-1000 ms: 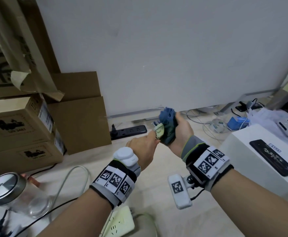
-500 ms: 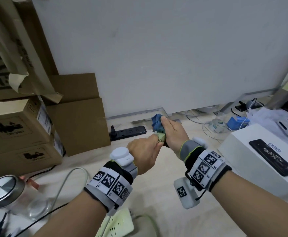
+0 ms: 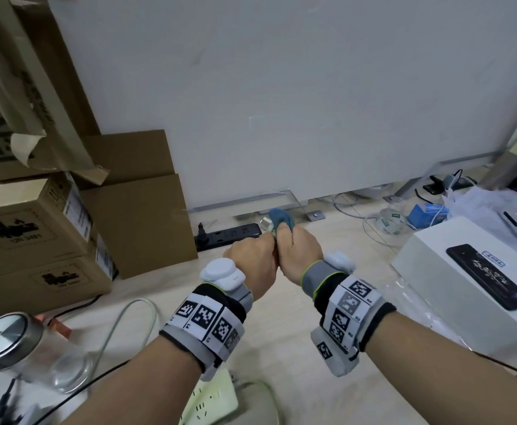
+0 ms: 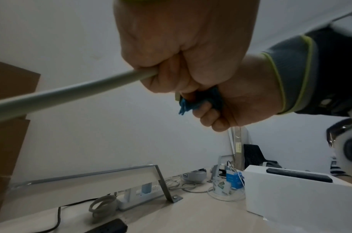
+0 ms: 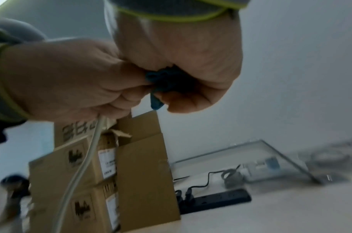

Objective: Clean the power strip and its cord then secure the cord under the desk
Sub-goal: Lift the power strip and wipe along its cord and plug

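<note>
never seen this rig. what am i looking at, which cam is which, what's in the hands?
No robot: a person wearing tagged wristbands with a camera on each wrist, plus one on the head. The head view looks down at both hands; each wrist view looks along its own hand. The left hand grips a pale cord. The right hand holds a blue cloth bunched right against the left fist. On the floor: a black power strip, cardboard boxes, a white box and a pale power strip.

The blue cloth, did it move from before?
Yes. The blue cloth in the right hand dropped lower and slid left toward the left hand, now ending beside the black power strip.
</note>
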